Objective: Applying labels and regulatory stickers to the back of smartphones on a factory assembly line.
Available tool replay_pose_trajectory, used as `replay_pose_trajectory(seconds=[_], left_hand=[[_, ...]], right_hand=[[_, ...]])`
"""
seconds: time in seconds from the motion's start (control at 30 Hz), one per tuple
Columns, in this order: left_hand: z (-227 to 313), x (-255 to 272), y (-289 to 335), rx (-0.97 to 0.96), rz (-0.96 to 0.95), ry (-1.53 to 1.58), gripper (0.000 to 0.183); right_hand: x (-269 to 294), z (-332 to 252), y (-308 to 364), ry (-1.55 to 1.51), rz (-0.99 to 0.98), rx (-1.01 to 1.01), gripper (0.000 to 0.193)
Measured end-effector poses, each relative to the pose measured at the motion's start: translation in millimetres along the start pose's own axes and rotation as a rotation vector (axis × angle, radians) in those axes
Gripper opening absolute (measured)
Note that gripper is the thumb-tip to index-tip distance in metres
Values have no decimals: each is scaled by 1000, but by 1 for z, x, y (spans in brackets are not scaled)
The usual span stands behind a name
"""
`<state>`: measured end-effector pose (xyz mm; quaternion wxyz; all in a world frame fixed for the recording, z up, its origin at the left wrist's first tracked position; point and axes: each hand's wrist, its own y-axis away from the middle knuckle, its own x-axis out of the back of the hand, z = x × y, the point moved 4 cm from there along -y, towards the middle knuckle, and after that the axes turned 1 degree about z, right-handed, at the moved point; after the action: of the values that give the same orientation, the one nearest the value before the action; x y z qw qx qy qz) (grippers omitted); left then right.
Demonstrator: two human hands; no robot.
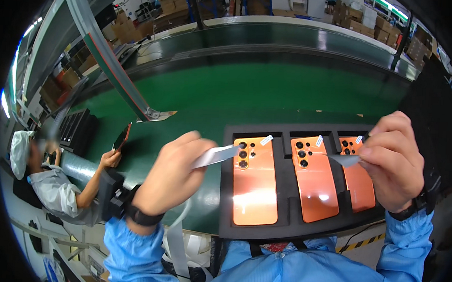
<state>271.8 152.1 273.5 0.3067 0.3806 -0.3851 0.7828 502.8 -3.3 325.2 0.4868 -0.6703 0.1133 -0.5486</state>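
Three orange phones lie back side up in a black foam tray: a left phone, a middle phone and a right phone. Each has black camera lenses and a small white tab at its top corner. My left hand is closed on a whitish strip, whose end points at the left phone's lenses. My right hand pinches a small greyish film piece between thumb and fingers, above the gap between the middle and right phones. It partly hides the right phone.
A pale ribbon hangs below my left wrist, over the table edge. To the left, a co-worker in a white cap holds a dark phone. A metal post stands on the green bench. Black trays are at the far left.
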Motion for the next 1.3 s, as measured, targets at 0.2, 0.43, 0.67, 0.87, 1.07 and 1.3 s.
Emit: replay_pose_trajectory(seconds=[0.2, 0.43, 0.67, 0.87, 1.07, 1.3], left_hand=[[3, -69, -56, -170, -160, -50, 24], [1, -107, -68, -306, -256, -391, 13], [10, -105, -71, -465, -257, -555, 14], [15, -98, -74, -543, -252, -582, 11], [14, -90, -64, -497, -223, -454, 9], [87, -55, 42, -485, -364, -347, 19]], right_hand=[[-27, 7, -5, -63, 32, 2, 22], [-50, 27, 9, -129, 71, -103, 21], [-63, 40, 22, -213, 57, -184, 19], [-68, 47, 28, -296, 80, -263, 15], [-87, 55, 43, -496, 30, -561, 7], [-116, 69, 62, -954, -100, -1041, 9]])
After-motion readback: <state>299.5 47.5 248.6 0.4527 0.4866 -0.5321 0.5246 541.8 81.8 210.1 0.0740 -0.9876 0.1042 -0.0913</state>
